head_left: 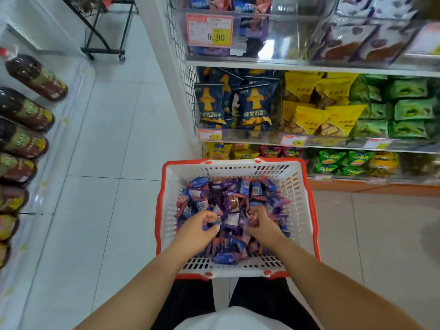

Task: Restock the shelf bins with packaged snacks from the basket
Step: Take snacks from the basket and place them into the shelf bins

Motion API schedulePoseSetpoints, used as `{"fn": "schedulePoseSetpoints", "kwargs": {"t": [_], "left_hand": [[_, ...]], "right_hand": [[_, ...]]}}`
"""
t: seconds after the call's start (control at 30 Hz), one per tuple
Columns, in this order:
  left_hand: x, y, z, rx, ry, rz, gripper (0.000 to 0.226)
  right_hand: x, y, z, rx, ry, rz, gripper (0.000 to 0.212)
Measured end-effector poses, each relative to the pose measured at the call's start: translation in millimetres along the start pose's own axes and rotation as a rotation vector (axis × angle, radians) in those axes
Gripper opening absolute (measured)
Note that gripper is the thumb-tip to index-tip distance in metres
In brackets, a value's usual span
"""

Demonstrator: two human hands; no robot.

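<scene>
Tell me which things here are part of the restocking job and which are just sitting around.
Part of the job:
basket
snack packets in it
left hand and right hand, both gripping packets
clear shelf bins

Just there:
drink bottles
black wire rack
price tag

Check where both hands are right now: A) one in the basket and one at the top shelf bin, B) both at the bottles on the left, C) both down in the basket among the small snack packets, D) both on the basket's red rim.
C: the left hand and right hand are both inside the basket, fingers curled round snack packets.
</scene>
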State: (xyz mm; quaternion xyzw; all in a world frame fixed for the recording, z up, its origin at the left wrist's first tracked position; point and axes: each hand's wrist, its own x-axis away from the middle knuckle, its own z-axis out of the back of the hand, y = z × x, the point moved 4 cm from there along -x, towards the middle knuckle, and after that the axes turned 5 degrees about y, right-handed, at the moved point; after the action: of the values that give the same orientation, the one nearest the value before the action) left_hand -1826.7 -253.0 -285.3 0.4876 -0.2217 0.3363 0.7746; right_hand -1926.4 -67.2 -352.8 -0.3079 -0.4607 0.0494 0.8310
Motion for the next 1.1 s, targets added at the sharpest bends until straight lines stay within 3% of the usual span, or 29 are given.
{"fn": "schedulePoseSetpoints", "kwargs": {"t": [0.1, 0.23, 0.33, 0.43, 0.67, 0.8, 0.93, 1.1], "left_hand": [[-5.8, 20.7, 10.2, 0.046, 0.057, -0.045, 0.035], [-8.8, 61.8, 28.8, 0.339, 0.035, -0.048, 0.042], [-8.0, 94.8, 43.1, 0.517, -0.091, -0.073, 0.034], [-8.3, 125.2, 67.9, 0.513, -0.016, -0.199, 0.025], [-4.5, 185.1, 120.5, 0.562, 0.224, -0.415, 0.015], [3.9, 233.1, 154.0, 0.435, 0.361, -0.59, 0.022], [-3.5, 270.5, 186.8, 0.239, 0.534, -0.715, 0.041], [-17.7, 307.0, 206.5, -0.106, 0.712, -0.824, 0.054]], "right_hand": [[17.1, -37.1, 23.1, -0.207, 0.042, 0.122, 0.028], [47.3, -100.5, 48.4, -0.374, -0.069, 0.279, 0.016], [60.7, -136.6, 68.2, -0.368, -0.097, 0.378, 0.035], [65.7, -161.2, 86.9, -0.358, -0.01, 0.424, 0.044], [73.5, -228.6, 138.1, -0.34, 0.286, 0.527, 0.015], [80.9, -277.5, 186.3, -0.274, 0.385, 0.663, 0.019], [79.8, -321.9, 246.3, -0.16, 0.608, 0.732, 0.019], [51.3, -362.3, 281.6, 0.077, 0.717, 0.658, 0.023]]}}
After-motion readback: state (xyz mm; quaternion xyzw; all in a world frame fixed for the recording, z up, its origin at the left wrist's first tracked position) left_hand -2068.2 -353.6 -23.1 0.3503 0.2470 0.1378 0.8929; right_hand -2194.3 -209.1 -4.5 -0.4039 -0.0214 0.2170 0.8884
